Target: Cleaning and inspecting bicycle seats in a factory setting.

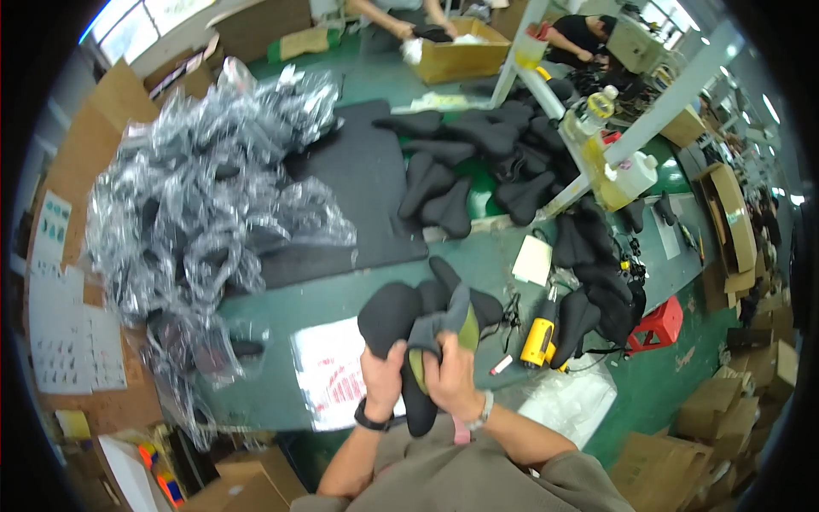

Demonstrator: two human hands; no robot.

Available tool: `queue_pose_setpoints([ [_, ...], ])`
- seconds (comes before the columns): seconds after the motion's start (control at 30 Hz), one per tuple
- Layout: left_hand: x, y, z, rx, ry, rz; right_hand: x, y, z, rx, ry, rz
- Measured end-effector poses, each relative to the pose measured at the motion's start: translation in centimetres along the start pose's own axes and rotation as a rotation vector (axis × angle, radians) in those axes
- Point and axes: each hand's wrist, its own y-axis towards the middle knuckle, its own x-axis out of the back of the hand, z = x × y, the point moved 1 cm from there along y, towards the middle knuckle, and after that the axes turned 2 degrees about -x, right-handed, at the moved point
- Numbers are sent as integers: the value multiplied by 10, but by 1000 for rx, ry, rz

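In front of my body I hold a black padded bicycle saddle cover [388, 317] over the near edge of the table. Its grey and olive lining shows where an edge is turned back. My left hand [381, 380] is closed on its left side, with the thumb on top. With closed fingers my right hand [452, 380] grips the turned-back edge. Just beyond, other black padding [482, 309] overlaps the cover; I cannot tell whether it is a separate piece. A clear printed plastic bag [328, 375] lies flat beside my left hand.
Wrapped pieces in clear plastic [213, 188] heap up at the left. Black saddle covers [444, 200] lie beyond and to the right, near a white metal post [657, 111]. A yellow heat gun [537, 341] lies right of my hands. Co-workers' hands [401, 30] reach a yellow box [461, 61].
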Motion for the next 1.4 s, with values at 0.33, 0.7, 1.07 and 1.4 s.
queue_pose_setpoints([
  [0.33, -21, -20, 18, -2, -95, 122, 10, 8, -6, -68, 164, -126],
  [0.7, -26, -20, 42, 164, 20, 112, 203, 48, -202, -568, 1076, -404],
  [1.07, 0, -16, 46, 108, 190, 1, 434, 305, -219, 238, -300, -814],
  [1.4, -31, -26, 25, 122, 370, 36, 343, 254, -257, 188, -650, -355],
])
